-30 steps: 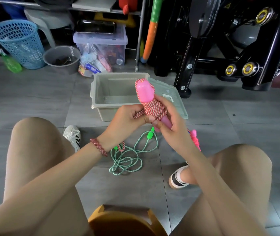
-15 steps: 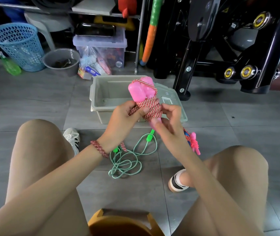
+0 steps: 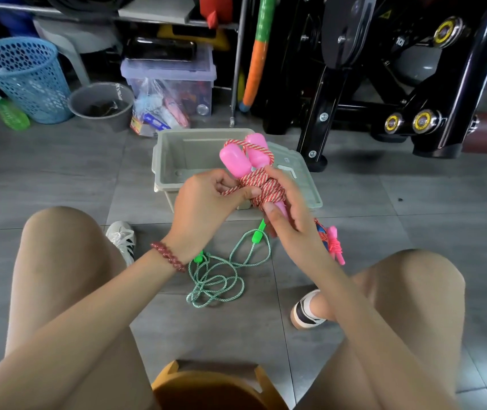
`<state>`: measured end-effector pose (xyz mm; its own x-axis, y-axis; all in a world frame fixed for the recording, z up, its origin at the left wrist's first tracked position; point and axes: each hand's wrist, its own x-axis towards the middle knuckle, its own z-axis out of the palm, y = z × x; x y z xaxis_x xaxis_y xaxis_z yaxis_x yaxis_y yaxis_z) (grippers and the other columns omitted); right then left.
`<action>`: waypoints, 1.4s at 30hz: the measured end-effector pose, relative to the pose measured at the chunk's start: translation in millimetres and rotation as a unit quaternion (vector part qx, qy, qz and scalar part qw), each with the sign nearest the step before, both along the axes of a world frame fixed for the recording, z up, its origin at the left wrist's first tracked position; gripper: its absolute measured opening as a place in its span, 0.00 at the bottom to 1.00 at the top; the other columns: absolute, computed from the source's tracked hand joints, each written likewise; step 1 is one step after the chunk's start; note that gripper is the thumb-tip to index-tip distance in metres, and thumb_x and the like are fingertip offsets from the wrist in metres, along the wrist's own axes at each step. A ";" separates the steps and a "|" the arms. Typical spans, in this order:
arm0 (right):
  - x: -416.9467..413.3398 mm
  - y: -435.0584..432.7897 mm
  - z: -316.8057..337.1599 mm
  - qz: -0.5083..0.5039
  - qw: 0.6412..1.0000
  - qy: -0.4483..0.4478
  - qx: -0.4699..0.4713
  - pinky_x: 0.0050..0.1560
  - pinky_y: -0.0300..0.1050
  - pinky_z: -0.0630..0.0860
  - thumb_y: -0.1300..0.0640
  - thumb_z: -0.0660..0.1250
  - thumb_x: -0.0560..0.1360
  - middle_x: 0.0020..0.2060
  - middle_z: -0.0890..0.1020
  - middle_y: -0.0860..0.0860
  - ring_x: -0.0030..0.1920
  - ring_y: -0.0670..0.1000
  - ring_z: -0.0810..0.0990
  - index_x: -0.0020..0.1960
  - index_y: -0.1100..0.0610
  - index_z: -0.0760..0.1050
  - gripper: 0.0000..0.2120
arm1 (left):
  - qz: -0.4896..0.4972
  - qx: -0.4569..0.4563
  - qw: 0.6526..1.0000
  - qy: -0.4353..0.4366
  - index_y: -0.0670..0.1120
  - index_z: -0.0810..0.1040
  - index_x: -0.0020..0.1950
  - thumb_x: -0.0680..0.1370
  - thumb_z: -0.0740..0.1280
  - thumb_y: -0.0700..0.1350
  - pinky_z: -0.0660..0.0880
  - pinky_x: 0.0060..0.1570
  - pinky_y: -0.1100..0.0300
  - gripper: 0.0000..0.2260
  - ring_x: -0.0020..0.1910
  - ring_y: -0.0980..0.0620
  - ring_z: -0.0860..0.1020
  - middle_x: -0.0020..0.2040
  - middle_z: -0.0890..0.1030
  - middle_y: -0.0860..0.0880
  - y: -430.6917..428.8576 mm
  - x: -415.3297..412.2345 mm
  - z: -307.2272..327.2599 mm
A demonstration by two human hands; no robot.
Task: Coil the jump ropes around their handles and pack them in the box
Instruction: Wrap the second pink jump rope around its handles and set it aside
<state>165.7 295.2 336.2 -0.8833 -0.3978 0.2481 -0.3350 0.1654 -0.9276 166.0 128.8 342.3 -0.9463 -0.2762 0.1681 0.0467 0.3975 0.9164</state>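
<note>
Pink-handled rope bundle [image 3: 267,184] upright, left-tilted.

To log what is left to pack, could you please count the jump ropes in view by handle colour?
Pink-handled: 2, the red-and-white rope gripped by the left hand and right hand, and a coiled bundle on the floor.
Green-handled: 1, the green rope lying loose on the floor.
Total: 3; none visibly in the box.

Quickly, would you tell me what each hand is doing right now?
Left hand: closed, pinching the red-white rope.
Right hand: closed, gripping the pink handles.
</note>
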 end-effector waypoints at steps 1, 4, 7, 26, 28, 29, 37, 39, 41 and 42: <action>0.0 -1.9 0.5 -0.006 1.000 0.005 0.013 0.65 0.44 0.70 0.65 0.59 0.79 0.65 0.71 0.45 0.61 0.43 0.73 0.71 0.50 0.64 0.23 | 0.027 -0.035 0.999 0.003 0.49 0.72 0.32 0.62 0.76 0.59 0.67 0.31 0.56 0.19 0.26 0.56 0.69 0.26 0.74 0.52 0.1 0.9 1.9; -0.8 -5.4 4.0 -0.017 1.000 -0.008 0.024 0.70 0.39 0.64 0.68 0.59 0.78 0.69 0.71 0.49 0.69 0.44 0.68 0.73 0.53 0.64 0.25 | 0.031 -0.091 0.995 0.036 0.53 0.66 0.33 0.67 0.77 0.53 0.70 0.32 0.54 0.18 0.27 0.55 0.69 0.27 0.72 0.55 2.9 4.8 3.8; -3.2 -2.2 2.7 -0.013 0.997 -0.023 0.070 0.61 0.34 0.68 0.66 0.59 0.79 0.63 0.73 0.40 0.62 0.37 0.72 0.74 0.46 0.61 0.27 | -0.015 -0.102 0.992 0.071 0.52 0.70 0.38 0.70 0.75 0.49 0.74 0.35 0.52 0.13 0.32 0.51 0.76 0.31 0.76 0.55 3.4 7.5 2.5; -4.5 24.7 7.5 0.126 0.944 0.011 0.304 0.48 0.42 0.72 0.54 0.70 0.74 0.48 0.79 0.45 0.46 0.46 0.76 0.55 0.47 0.68 0.14 | -0.288 -0.080 0.953 -0.051 0.49 0.83 0.37 0.64 0.79 0.42 0.76 0.39 0.48 0.08 0.37 0.46 0.79 0.35 0.83 0.50 -19.6 14.2 20.5; -5.2 24.9 7.8 0.123 0.941 0.039 0.312 0.45 0.41 0.69 0.55 0.70 0.73 0.47 0.79 0.48 0.45 0.47 0.75 0.55 0.48 0.69 0.14 | -0.286 -0.083 0.953 -0.057 0.51 0.82 0.38 0.62 0.80 0.46 0.76 0.39 0.48 0.10 0.36 0.45 0.78 0.35 0.82 0.50 -18.4 13.9 20.0; -5.9 24.7 7.2 0.120 0.941 0.044 0.312 0.46 0.43 0.70 0.56 0.71 0.73 0.47 0.79 0.50 0.46 0.49 0.75 0.55 0.49 0.69 0.15 | -0.276 -0.105 0.954 -0.047 0.52 0.81 0.40 0.61 0.79 0.50 0.76 0.39 0.50 0.12 0.36 0.48 0.78 0.35 0.82 0.52 -18.4 13.2 19.4; -4.7 22.5 7.9 0.123 0.953 0.025 0.275 0.56 0.51 0.73 0.62 0.71 0.71 0.55 0.80 0.46 0.55 0.50 0.77 0.55 0.51 0.72 0.15 | -0.286 -0.351 0.891 -0.026 0.55 0.82 0.53 0.57 0.67 0.73 0.75 0.43 0.57 0.32 0.44 0.55 0.78 0.46 0.82 0.59 -26.8 1.9 12.8; -4.4 22.1 5.4 0.129 0.954 0.013 0.272 0.56 0.51 0.74 0.62 0.71 0.70 0.54 0.81 0.47 0.55 0.50 0.78 0.55 0.48 0.73 0.17 | -0.305 -0.401 0.861 -0.079 0.55 0.82 0.52 0.58 0.68 0.73 0.68 0.34 0.61 0.30 0.36 0.54 0.75 0.36 0.80 0.54 -22.9 0.6 12.1; -5.2 23.0 5.8 0.115 0.961 -0.019 0.253 0.55 0.46 0.75 0.61 0.73 0.70 0.55 0.80 0.45 0.54 0.45 0.79 0.54 0.43 0.72 0.19 | -0.301 -0.406 0.860 -0.072 0.54 0.81 0.51 0.63 0.69 0.68 0.61 0.31 0.67 0.24 0.34 0.54 0.71 0.33 0.76 0.55 -19.2 -0.1 12.3; -6.2 23.7 6.8 0.101 0.966 -0.031 0.235 0.54 0.43 0.75 0.60 0.74 0.69 0.55 0.80 0.44 0.52 0.43 0.79 0.54 0.43 0.72 0.20 | -0.289 -0.397 0.869 -0.061 0.54 0.80 0.52 0.64 0.70 0.66 0.60 0.31 0.70 0.23 0.35 0.55 0.71 0.35 0.76 0.57 -19.0 -0.8 11.8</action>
<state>159.5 318.9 343.0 -0.7826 -0.6202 -0.0533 -0.3510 0.5103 -0.7851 165.2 109.8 354.1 -0.9124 0.4087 -0.0230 0.3707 0.8487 0.3772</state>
